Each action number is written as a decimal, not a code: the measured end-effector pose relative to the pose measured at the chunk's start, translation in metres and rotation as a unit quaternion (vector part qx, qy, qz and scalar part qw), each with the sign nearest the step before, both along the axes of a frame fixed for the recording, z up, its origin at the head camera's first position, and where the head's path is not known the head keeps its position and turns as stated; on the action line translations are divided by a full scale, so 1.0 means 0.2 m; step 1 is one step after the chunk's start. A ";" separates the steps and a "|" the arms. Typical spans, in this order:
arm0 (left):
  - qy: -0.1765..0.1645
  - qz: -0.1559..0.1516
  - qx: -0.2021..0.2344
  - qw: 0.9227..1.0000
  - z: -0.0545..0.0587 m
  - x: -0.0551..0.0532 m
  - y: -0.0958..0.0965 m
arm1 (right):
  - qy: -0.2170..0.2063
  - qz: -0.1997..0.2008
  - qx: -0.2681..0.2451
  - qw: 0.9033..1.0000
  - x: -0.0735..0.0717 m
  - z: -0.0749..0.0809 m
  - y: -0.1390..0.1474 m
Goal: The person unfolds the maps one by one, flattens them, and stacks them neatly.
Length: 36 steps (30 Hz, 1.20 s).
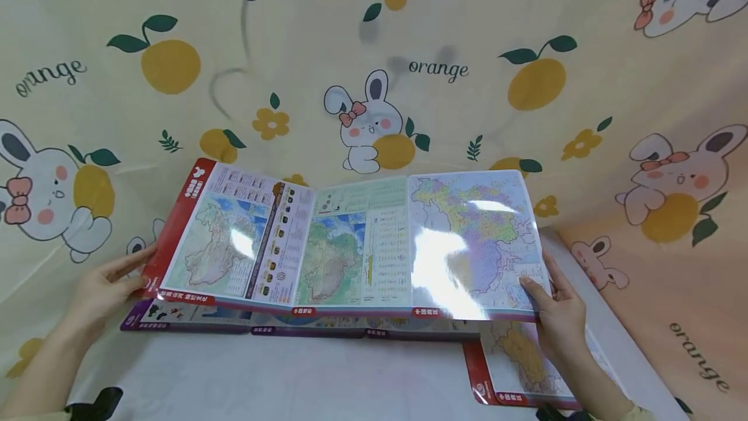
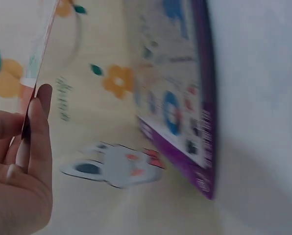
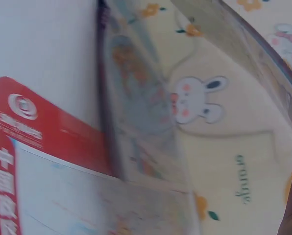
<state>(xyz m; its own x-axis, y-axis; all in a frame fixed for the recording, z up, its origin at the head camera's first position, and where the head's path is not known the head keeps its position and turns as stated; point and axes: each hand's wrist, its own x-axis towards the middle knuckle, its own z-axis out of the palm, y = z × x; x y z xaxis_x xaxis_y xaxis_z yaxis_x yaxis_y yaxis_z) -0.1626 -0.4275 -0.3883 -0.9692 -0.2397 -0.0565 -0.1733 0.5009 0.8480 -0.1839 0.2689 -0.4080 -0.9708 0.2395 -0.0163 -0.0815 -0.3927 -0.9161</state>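
Observation:
A glossy fold-out map (image 1: 362, 265) with three panels and a red left border is spread between both hands in the head view. My left hand (image 1: 102, 294) pinches its red left edge, fingers and thumb on opposite faces, as the left wrist view also shows of the hand (image 2: 23, 166). At the other end, my right hand (image 1: 563, 314) grips the lower right corner, thumb on the printed face. Bright glare hides part of the right panel. Behind and below it stands a purple-edged fold-out (image 1: 187, 328), its upper part covered; its printed face (image 2: 173, 107) shows in the left wrist view.
Another red-bordered map (image 1: 479, 369) lies at the lower right, partly under my right forearm; its red corner (image 3: 48, 122) shows in the right wrist view. A white tabletop (image 1: 292, 375) spreads in front. Cream cloth (image 1: 315, 38) with rabbits and oranges hangs behind.

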 end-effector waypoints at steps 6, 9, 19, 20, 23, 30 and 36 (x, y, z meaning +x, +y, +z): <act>-0.075 0.008 -0.009 0.997 -0.14 -0.05 -0.12 | -0.059 -0.008 0.071 0.996 -0.05 -0.13 -0.07; -0.105 0.001 -0.001 0.994 -0.20 -0.07 -0.15 | -0.092 -0.015 0.111 0.989 -0.07 -0.19 -0.10; -0.072 -0.060 -0.122 0.988 -0.35 -0.09 -0.17 | -0.132 0.046 0.255 0.957 -0.09 -0.28 -0.10; -0.056 -0.063 -0.137 0.987 -0.36 -0.09 -0.17 | -0.130 0.055 0.261 0.955 -0.09 -0.28 -0.10; -0.015 -0.063 -0.195 0.979 -0.39 -0.09 -0.16 | -0.126 0.089 0.307 0.939 -0.09 -0.28 -0.09; 0.025 -0.088 -0.287 0.953 -0.41 -0.11 -0.09 | -0.103 0.135 0.394 0.903 -0.08 -0.29 -0.10; -0.044 -0.102 -0.330 0.937 -0.43 -0.13 -0.01 | -0.097 0.142 0.433 0.885 -0.11 -0.29 -0.13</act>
<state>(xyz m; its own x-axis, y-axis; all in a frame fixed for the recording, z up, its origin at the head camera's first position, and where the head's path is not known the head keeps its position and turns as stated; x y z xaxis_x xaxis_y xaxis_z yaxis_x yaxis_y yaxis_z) -0.1876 -0.4291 -0.4746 -0.9972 -0.0604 -0.0431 -0.0713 0.9417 0.3289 -0.2050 0.2422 -0.4667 -0.9930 -0.0097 -0.1180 0.0985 0.4847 -0.8691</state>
